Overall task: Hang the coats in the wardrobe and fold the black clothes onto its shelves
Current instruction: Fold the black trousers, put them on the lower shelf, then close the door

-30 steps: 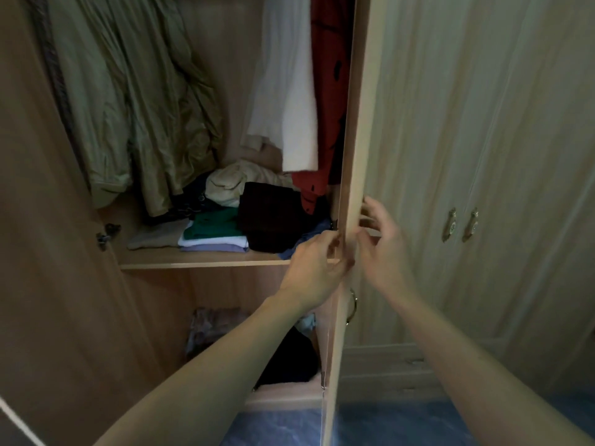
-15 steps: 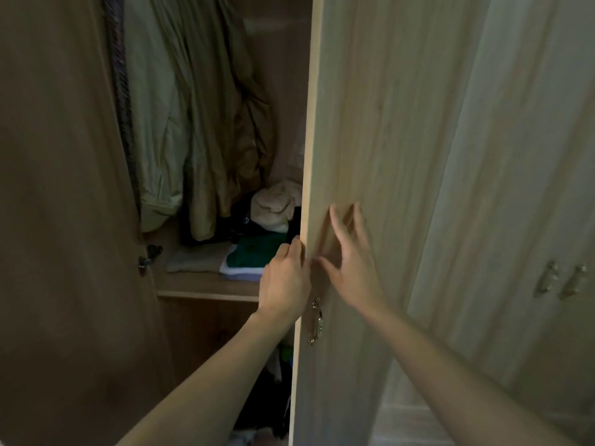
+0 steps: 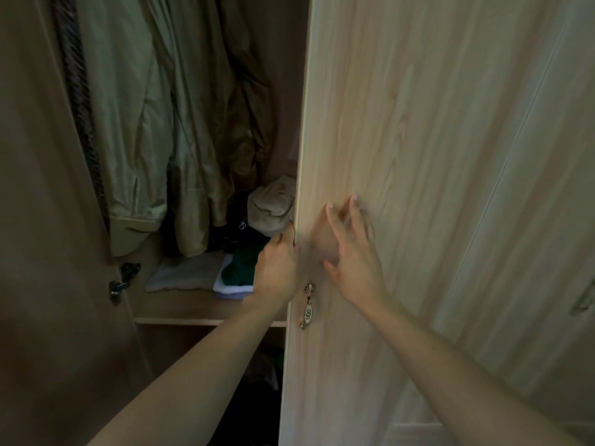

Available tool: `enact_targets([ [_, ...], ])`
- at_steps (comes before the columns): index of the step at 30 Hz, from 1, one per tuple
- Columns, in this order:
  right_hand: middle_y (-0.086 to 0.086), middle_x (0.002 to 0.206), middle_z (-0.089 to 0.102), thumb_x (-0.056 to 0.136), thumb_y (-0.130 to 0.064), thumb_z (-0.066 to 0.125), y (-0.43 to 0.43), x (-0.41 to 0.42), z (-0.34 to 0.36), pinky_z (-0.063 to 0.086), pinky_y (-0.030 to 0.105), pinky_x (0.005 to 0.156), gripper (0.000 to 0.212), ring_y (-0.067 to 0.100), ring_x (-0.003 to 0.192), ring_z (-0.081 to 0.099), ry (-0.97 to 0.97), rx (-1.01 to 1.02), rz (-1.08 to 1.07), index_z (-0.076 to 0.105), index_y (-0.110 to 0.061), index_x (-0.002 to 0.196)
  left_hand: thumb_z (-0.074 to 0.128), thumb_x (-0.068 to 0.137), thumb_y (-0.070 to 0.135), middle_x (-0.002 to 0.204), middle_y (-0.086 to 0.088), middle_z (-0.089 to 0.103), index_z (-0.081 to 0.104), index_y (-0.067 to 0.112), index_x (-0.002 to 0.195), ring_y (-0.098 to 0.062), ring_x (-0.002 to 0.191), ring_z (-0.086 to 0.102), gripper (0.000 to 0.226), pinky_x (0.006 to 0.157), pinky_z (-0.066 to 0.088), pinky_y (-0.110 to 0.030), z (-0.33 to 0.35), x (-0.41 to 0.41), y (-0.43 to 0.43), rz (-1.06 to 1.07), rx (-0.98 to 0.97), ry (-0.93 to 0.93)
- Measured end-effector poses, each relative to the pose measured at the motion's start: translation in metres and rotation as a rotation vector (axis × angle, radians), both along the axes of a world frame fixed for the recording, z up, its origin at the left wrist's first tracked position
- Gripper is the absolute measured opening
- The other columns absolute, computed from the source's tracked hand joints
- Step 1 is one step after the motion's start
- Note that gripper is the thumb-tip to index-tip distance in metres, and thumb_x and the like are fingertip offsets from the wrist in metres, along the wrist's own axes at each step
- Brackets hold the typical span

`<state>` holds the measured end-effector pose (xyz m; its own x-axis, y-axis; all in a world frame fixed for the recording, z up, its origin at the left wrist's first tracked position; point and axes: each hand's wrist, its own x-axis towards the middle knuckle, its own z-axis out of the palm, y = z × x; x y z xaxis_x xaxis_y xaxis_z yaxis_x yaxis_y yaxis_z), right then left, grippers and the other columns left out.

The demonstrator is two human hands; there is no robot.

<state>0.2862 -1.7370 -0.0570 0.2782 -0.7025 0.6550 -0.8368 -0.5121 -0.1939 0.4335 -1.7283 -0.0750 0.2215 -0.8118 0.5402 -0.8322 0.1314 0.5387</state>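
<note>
Head view: a pale wooden wardrobe door [image 3: 418,156] stands partly open in the middle. The left hand [image 3: 278,263] holds the door's long edge with its fingers curled round it, just above a small gold and white door handle [image 3: 308,305]. The right hand [image 3: 355,255] lies flat on the front of the door with its fingers straight and spread. It holds nothing. Inside the wardrobe, a light green coat [image 3: 128,123] hangs on the left, and a brownish green coat [image 3: 235,123] hangs beside it. Under them, on a wooden shelf [image 3: 206,312], lie a folded dark green cloth [image 3: 241,265], a pale grey cloth [image 3: 183,272], a beige bundle [image 3: 273,204] and a black piece of clothing [image 3: 235,217]. More dark clothes [image 3: 248,413] lie in the space below the shelf, too dim to tell apart. The brown left door [image 3: 42,220] is wide open.
</note>
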Motion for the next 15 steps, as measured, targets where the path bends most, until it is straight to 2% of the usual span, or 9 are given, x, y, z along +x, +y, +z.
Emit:
enact_targets([
  [3,0.001,0.163,-0.011,0.079,-0.02,0.076,-0.008,-0.001,0.006,0.041,0.033,0.103,0.101,0.028,0.149,0.005,0.049,0.002,-0.02,0.01,-0.035,0.154,0.044,0.097,0.02,0.112,-0.016,0.061,0.044,0.012,0.13,-0.038,0.096,0.061,0.034,0.079,0.052,-0.047,0.004,0.001,-0.01,0.056,0.078,-0.045],
  [5,-0.001,0.163,-0.011,0.081,-0.023,0.073,-0.013,-0.002,0.012,0.049,0.037,0.096,0.096,0.026,0.149,0.007,0.076,0.027,-0.035,0.011,-0.034,0.153,0.044,0.095,0.018,0.116,-0.017,0.059,0.039,0.009,0.131,-0.04,0.099,0.06,0.037,0.076,0.049,-0.044,0.007,-0.002,-0.014,0.07,0.162,-0.082],
  [8,-0.002,0.163,-0.011,0.083,-0.029,0.071,-0.024,-0.002,0.019,0.045,0.038,0.102,0.09,0.025,0.149,0.006,0.097,0.068,-0.024,0.015,-0.03,0.153,0.05,0.092,0.022,0.123,-0.019,0.055,0.026,0.007,0.141,-0.041,0.106,0.056,0.057,0.075,0.043,-0.043,0.012,-0.002,-0.016,0.027,0.249,-0.094],
  [11,0.0,0.163,-0.01,0.084,-0.032,0.069,-0.036,-0.002,0.023,0.039,0.041,0.108,0.085,0.026,0.149,0.003,0.102,0.109,0.008,0.019,-0.023,0.152,0.054,0.088,0.032,0.127,-0.015,0.055,0.011,0.023,0.15,-0.038,0.11,0.055,0.076,0.084,0.05,-0.047,0.017,0.003,-0.009,-0.07,0.308,-0.116],
  [13,0.002,0.163,-0.01,0.085,-0.032,0.067,-0.04,-0.001,0.024,0.037,0.043,0.11,0.082,0.027,0.15,0.002,0.092,0.124,0.019,0.02,-0.02,0.151,0.055,0.09,0.033,0.13,-0.01,0.053,0.013,0.028,0.15,-0.035,0.115,0.053,0.074,0.088,0.05,-0.048,0.021,0.004,0.005,-0.055,0.32,-0.181],
  [15,0.005,0.163,-0.012,0.085,-0.033,0.067,-0.039,0.003,0.022,0.037,0.045,0.111,0.084,0.029,0.15,-0.002,0.074,0.136,0.023,0.018,-0.018,0.151,0.056,0.093,0.033,0.137,-0.008,0.049,0.023,0.023,0.149,-0.031,0.125,0.047,0.066,0.097,0.046,-0.047,0.025,0.007,0.023,0.017,0.287,-0.202],
])
